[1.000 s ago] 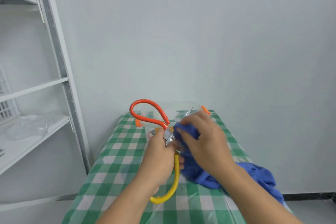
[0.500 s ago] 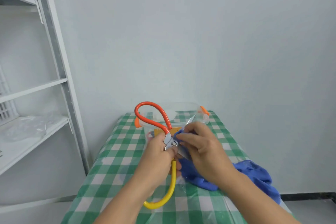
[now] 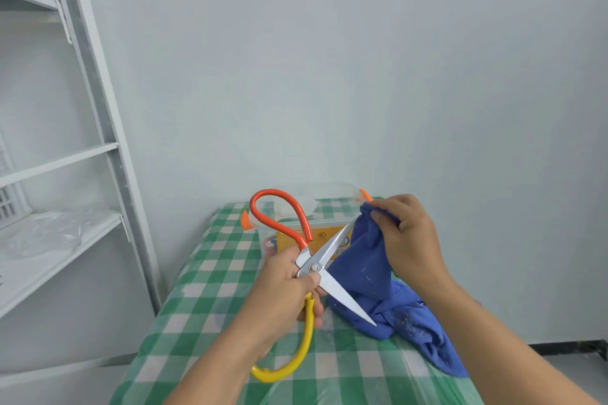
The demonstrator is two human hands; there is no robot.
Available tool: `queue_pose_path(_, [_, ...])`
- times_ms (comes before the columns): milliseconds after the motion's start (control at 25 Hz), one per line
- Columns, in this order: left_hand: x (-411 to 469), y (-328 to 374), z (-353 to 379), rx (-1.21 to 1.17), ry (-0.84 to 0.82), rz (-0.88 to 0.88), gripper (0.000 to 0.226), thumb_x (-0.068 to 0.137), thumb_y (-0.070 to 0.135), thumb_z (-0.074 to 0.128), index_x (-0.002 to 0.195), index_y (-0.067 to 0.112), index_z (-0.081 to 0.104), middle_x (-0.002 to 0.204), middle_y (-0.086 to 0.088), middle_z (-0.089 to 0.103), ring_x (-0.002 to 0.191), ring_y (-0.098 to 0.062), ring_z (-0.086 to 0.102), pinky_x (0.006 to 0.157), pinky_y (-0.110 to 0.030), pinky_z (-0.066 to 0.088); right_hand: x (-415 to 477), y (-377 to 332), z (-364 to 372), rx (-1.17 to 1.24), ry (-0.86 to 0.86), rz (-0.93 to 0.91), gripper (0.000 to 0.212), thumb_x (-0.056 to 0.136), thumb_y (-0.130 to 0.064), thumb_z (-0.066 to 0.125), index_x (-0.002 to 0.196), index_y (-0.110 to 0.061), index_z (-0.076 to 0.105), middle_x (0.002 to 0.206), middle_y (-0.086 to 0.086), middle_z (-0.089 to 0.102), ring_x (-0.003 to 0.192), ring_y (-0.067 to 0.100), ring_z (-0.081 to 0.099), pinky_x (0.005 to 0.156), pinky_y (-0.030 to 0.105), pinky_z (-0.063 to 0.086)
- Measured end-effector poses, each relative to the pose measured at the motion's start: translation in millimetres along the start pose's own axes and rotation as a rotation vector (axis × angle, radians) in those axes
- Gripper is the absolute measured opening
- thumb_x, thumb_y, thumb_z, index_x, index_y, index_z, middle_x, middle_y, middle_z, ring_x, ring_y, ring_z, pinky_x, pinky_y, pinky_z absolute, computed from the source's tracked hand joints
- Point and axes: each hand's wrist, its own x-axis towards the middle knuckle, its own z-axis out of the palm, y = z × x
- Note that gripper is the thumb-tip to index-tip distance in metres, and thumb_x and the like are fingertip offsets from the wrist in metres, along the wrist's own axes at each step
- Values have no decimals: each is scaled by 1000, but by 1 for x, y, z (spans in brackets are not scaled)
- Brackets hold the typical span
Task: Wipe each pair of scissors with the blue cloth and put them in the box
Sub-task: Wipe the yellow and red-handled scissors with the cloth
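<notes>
The scissors (image 3: 332,268) have shiny bare-metal blades and glossy orange and yellow coated handles. The blue cloth (image 3: 368,273) looks soft, matt and linty. A clear plastic film covers the checked tabletop (image 3: 210,299).

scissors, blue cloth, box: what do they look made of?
Scissors: the blades look like bare polished steel, bright and reflective. The loop handles are glossy orange and yellow, probably a plastic or rubber coating.
Blue cloth: soft matte fabric that drapes in folds and is flecked with white lint.
Box: clear plastic with see-through walls and orange clips.

One left hand (image 3: 279,286), one right hand (image 3: 408,240), one pair of scissors (image 3: 329,250), one blue cloth (image 3: 362,273), one box (image 3: 329,204).
</notes>
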Motion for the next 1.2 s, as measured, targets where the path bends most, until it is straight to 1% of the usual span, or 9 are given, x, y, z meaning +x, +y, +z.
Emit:
queue_pose_path(240, [4, 3, -4, 21, -14, -10, 11, 101, 0, 51, 108, 2, 58, 74, -14, 65, 52, -21, 60, 58, -46, 59, -34, -14, 20, -269, -38, -592, 20, 89, -5, 59, 97, -6, 77, 95, 6, 63, 82, 17, 59, 66, 25, 49])
queue_pose_path(440, [-1, 5, -12, 43, -16, 4, 17, 100, 0, 51, 111, 9, 60, 70, -11, 65, 59, -24, 62, 60, -47, 62, -25, -9, 6, -9, -27, -34, 31, 94, -4, 61, 91, -33, 70, 100, -13, 62, 95, 4, 59, 75, 8, 40])
queue_pose_path(560, [1, 7, -17, 41, -3, 6, 19, 100, 1, 51, 114, 10, 60, 75, -13, 66, 58, -22, 62, 62, -49, 62, -16, -2, -10, 150, 120, 193, 30, 93, -4, 61, 88, -33, 66, 93, -6, 70, 91, 16, 67, 71, 17, 46])
queue_pose_path(640, [3, 8, -18, 38, 1, -1, 17, 100, 1, 51, 113, 7, 61, 77, -14, 67, 57, -22, 61, 62, -49, 62, -23, -11, -16, 240, 159, 133, 31, 91, 0, 62, 89, -31, 67, 92, -5, 72, 86, 13, 67, 69, 15, 49])
queue_pose_path(800, [8, 7, -18, -4, -26, -21, 15, 100, 0, 51, 112, -1, 60, 75, -13, 68, 56, -23, 60, 59, -45, 59, -43, -29, 6, 204, -108, -302, 23, 88, -3, 62, 93, -21, 76, 98, -6, 69, 93, 11, 66, 77, 15, 48])
queue_pose_path(920, [6, 7, -15, 12, -79, -34, 14, 99, -1, 51, 110, 0, 61, 77, -15, 68, 54, -23, 59, 57, -40, 56, -43, -11, 24, -48, -192, -574, 37, 105, -33, 48, 97, -15, 80, 94, 1, 63, 81, 13, 62, 66, 20, 48])
queue_pose_path(1000, [4, 5, -15, 15, -109, -36, 12, 99, -2, 51, 107, -2, 60, 78, -17, 68, 53, -23, 59, 57, -40, 56, -39, -2, 25, -154, -140, -623, 49, 107, -40, 39, 97, -15, 80, 89, 4, 60, 74, 17, 59, 59, 23, 47])
queue_pose_path(1080, [3, 3, -18, 23, -111, -27, 10, 99, -3, 51, 103, -3, 60, 76, -16, 67, 52, -24, 59, 56, -40, 55, -34, 2, 23, -228, -62, -627, 34, 102, -25, 48, 95, -13, 80, 86, 4, 58, 71, 19, 56, 57, 22, 43])
queue_pose_path(1200, [2, 0, -22, 28, -104, -33, 11, 98, -4, 52, 102, -1, 62, 74, -15, 67, 54, -26, 61, 57, -41, 56, -13, 8, 13, -282, -8, -369, 20, 89, -4, 60, 91, -12, 79, 85, 1, 54, 73, 24, 55, 62, 23, 40])
